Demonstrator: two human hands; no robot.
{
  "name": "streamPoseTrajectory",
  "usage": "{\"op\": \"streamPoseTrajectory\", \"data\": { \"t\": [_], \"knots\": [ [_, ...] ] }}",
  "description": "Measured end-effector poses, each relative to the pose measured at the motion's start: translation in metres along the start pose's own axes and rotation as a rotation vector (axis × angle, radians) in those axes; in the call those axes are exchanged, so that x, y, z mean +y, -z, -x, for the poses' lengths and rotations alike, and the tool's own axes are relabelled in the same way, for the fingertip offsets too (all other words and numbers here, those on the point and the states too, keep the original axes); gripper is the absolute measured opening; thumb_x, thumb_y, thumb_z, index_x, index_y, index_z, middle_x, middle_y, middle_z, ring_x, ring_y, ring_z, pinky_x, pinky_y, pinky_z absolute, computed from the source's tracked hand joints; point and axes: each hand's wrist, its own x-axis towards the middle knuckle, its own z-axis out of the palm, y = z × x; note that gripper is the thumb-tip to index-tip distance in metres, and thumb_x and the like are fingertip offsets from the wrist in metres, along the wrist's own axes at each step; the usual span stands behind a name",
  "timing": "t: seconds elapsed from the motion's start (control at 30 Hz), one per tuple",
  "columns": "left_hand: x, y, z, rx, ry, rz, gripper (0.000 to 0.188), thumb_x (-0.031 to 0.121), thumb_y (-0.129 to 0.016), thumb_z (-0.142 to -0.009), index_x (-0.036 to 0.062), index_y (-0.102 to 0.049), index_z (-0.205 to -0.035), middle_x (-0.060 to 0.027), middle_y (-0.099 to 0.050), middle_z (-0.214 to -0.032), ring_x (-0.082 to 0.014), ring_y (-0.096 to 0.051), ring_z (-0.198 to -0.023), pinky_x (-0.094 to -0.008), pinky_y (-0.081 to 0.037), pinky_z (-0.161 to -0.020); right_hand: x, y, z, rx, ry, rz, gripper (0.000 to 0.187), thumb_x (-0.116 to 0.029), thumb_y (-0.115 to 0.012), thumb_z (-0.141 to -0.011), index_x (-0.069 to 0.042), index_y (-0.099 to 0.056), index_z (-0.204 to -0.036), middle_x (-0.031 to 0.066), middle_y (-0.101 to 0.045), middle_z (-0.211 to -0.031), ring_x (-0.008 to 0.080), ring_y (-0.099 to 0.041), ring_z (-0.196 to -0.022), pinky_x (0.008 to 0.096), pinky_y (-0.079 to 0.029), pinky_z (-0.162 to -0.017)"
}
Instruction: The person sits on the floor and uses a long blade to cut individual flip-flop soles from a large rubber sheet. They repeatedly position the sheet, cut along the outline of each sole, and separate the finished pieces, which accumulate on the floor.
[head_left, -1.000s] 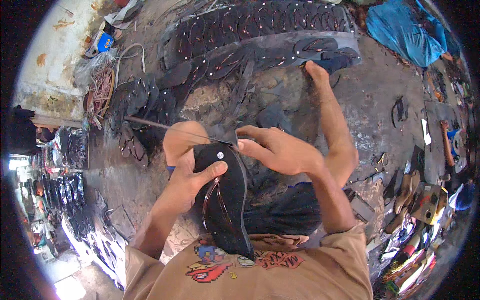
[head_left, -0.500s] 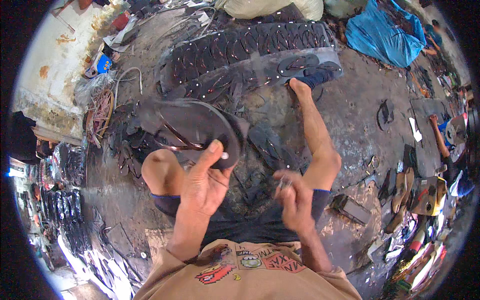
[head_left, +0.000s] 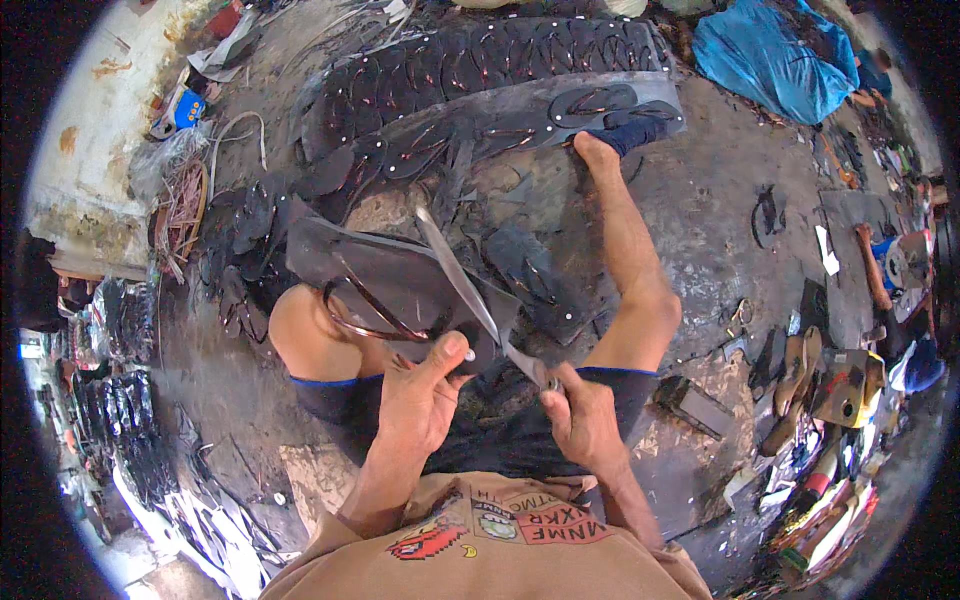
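My left hand [head_left: 420, 400] grips a dark flip-flop [head_left: 385, 285] by the end nearest me, thumb pressed on top beside a white round spot. Its shiny brown straps face up, and dark sheet material juts out around the sole. Closed round a knife, my right hand [head_left: 585, 415] is at the sole's right side. The knife's short grey blade [head_left: 525, 363] points up and left toward the sole's edge. A narrow grey strip [head_left: 455, 270] stands out along that edge and meets the blade tip; whether it is still joined to the sole I cannot tell.
Rows of dark flip-flops [head_left: 480, 60] lie on a sheet ahead, by a foot in a dark sock [head_left: 630, 132]. A blue bag [head_left: 775, 60] is at the far right. Scraps [head_left: 190, 500] and a dark block [head_left: 695, 408] lie at the sides. Another person's arm [head_left: 875, 265] shows far right.
My right hand has moved slightly down, and the knife blade now shows clearly against the sole's edge. The flip-flop has tilted and shifted slightly down and right; the grey strip now stands away from it.
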Motion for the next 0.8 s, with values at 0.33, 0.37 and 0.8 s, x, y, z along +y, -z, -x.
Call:
{"op": "streamPoseTrajectory", "data": {
  "t": [0.33, 0.37, 0.8],
  "knots": [
    [-0.004, 0.043, 0.026, 0.008, 0.137, -0.443, 0.051, 0.000, -0.087, -0.080, 0.0008, -0.067, -0.126, -0.0081, -0.073, -0.118, -0.0174, -0.071, -0.104, -0.0368, -0.060, -0.093, -0.049, -0.005, -0.072, -0.156, 0.119, -0.152, 0.035, -0.036, -0.053, -0.109, -0.003, -0.062, -0.118, 0.0308, -0.065, -0.077, 0.0540, -0.064, -0.078, 0.0574, -0.049, -0.069],
    [0.001, 0.035, 0.024, 0.015, 0.093, -0.339, 0.048, 0.002, -0.087, -0.082, 0.0006, -0.067, -0.126, -0.0078, -0.073, -0.117, -0.0171, -0.071, -0.104, -0.0364, -0.060, -0.092, -0.052, -0.011, -0.066, -0.135, 0.087, -0.193, 0.032, -0.033, -0.053, -0.110, -0.003, -0.062, -0.118, 0.0293, -0.064, -0.076, 0.0526, -0.064, -0.075, 0.0555, -0.049, -0.067],
    [-0.006, 0.026, 0.038, 0.225, -0.093, -0.079, 0.038, 0.009, -0.082, -0.091, 0.0016, -0.065, -0.124, -0.0069, -0.073, -0.110, -0.0168, -0.075, -0.095, -0.0336, -0.064, -0.084, -0.011, -0.014, 0.059, -0.352, -0.207, -0.180, 0.030, -0.033, -0.053, -0.107, -0.004, -0.059, -0.113, 0.0286, -0.066, -0.079, 0.0529, -0.067, -0.080, 0.0581, -0.049, -0.069]
  ]
}}
